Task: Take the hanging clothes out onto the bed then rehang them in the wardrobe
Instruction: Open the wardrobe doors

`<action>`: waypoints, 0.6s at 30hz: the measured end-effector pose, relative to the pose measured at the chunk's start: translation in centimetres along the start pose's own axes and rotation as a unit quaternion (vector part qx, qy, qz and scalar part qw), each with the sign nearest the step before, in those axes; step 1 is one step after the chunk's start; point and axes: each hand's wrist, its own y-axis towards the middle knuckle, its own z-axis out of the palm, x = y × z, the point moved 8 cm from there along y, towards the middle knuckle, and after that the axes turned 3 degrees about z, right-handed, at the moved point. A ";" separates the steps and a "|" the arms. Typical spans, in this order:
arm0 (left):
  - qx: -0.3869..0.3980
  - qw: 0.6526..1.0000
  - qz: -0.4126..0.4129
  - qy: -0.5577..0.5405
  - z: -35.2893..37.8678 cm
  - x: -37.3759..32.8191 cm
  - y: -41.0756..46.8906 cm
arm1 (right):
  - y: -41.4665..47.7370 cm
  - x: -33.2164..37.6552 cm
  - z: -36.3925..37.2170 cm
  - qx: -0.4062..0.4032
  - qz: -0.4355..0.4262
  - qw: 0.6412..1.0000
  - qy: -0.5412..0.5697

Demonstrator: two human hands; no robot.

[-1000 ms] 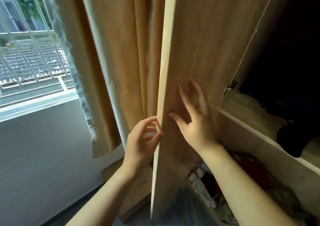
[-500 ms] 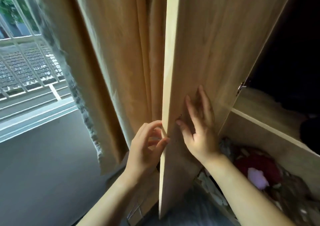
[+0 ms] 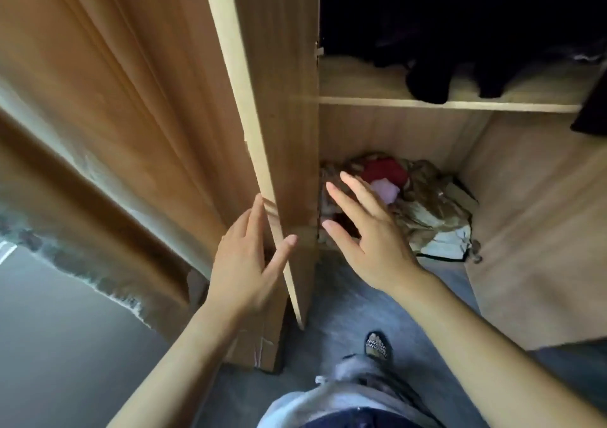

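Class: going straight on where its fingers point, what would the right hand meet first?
The right hand would likely meet the inner face of the wardrobe door, near its hinged edge; depth is unclear.

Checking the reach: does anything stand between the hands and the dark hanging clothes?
Nothing visible does. The door stands open beside the left hand; the right hand is before the open wardrobe, and the clothes hang up and right of it, above the shelf.

The wardrobe door [image 3: 282,99] now stands wider open. The left hand [image 3: 244,263] drops its pinch, fingers straight along the edge. The right hand [image 3: 368,230] comes off the panel, spread before the clothes pile [image 3: 427,204].
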 end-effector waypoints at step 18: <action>0.251 0.948 0.193 0.038 17.9 -13.4 -1.2 | -16.3 -14.1 -8.1 -0.033 0.239 0.966 -0.096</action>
